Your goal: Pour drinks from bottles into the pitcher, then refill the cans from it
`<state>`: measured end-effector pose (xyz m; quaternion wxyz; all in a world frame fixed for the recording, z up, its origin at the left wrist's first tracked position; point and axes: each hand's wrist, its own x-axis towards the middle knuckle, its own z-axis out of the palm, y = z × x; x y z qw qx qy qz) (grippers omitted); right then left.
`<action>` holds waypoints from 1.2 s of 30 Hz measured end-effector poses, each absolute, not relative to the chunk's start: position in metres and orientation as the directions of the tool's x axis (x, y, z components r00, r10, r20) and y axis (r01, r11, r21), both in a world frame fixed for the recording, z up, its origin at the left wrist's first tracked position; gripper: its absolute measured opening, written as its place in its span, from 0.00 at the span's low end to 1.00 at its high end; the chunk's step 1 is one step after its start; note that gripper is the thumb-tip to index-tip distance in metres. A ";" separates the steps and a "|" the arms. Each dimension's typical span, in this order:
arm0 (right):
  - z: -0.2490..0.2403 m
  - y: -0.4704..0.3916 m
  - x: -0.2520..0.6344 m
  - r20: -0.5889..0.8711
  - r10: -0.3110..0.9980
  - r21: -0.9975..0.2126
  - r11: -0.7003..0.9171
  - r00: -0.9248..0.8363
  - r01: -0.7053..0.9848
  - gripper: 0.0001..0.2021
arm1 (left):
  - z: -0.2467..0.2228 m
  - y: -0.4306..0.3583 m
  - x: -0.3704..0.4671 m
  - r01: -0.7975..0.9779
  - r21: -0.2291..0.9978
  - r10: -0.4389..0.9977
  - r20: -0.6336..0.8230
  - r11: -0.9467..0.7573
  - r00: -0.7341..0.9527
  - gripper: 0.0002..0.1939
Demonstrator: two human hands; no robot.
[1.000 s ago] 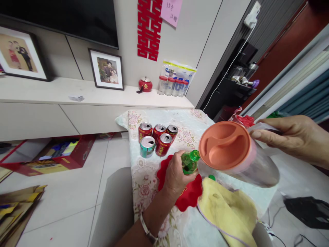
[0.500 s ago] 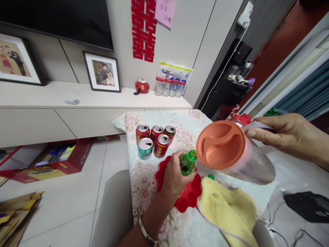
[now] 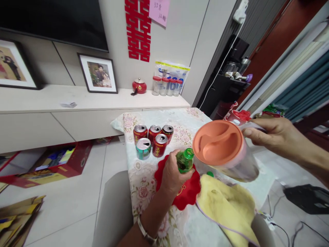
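My left hand (image 3: 172,173) is wrapped round a green plastic bottle (image 3: 184,160), uncapped and leaning a little to the right, above a red scalloped mat (image 3: 189,195). By its handle, my right hand (image 3: 269,135) grips a clear pitcher (image 3: 243,168) with an orange lid (image 3: 218,142). The pitcher is tilted, its lid side close to the bottle's mouth; no stream of liquid can be made out between them. A green bottle cap (image 3: 210,174) lies on the tablecloth beside a yellow cloth (image 3: 226,202).
Several opened drink cans (image 3: 161,145) stand grouped on the flowered tablecloth (image 3: 144,192), left of the bottle. Behind the table runs a white cabinet (image 3: 97,101) bearing photo frames, a red pot (image 3: 139,86) and glass jars (image 3: 163,86). A red box (image 3: 61,161) sits on the floor at left.
The pitcher has tipped back slightly toward level and shifted a little left in view, with my right hand. My left hand keeps its hold on the bottle. The camera view has shifted slightly.
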<state>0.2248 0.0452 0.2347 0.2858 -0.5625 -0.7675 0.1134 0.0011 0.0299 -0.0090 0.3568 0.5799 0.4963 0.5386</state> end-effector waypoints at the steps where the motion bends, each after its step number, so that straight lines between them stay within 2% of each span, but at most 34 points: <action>1: 0.230 0.046 0.228 0.278 0.944 -0.568 0.309 -0.176 0.763 0.31 | -0.010 0.030 0.001 0.185 0.951 0.962 0.264 -0.246 -0.076 0.37; 4: 0.215 0.052 0.239 0.200 0.976 -0.816 0.215 -0.088 0.537 0.27 | -0.013 0.031 0.001 0.154 0.961 0.965 0.245 -0.230 -0.089 0.38; 5: 0.211 0.054 0.242 0.203 0.977 -0.863 0.207 -0.057 0.460 0.29 | -0.013 0.032 0.001 0.147 0.963 0.965 0.243 -0.228 -0.098 0.38; 9: 0.196 0.063 0.250 0.244 0.968 -0.940 0.220 0.062 0.262 0.33 | -0.013 0.032 0.000 0.163 0.961 0.964 0.244 -0.225 -0.105 0.38; 16: 0.144 0.083 0.256 0.239 0.936 -0.968 0.251 0.259 -0.015 0.32 | -0.010 0.032 -0.002 0.167 0.961 0.967 0.236 -0.219 -0.091 0.36; 21: 0.090 0.096 0.258 0.242 0.896 -0.945 0.304 0.373 -0.117 0.33 | -0.007 0.031 -0.002 0.171 0.966 0.968 0.215 -0.192 -0.130 0.35; 29: 0.029 0.103 0.264 0.256 0.862 -0.913 0.364 0.438 -0.183 0.28 | -0.001 0.027 -0.004 0.241 0.956 0.966 0.209 -0.169 -0.150 0.35; 36: 0.020 0.098 0.277 0.239 0.862 -0.937 0.325 0.448 -0.125 0.26 | -0.003 0.027 -0.004 0.295 0.943 0.966 0.209 -0.157 -0.153 0.37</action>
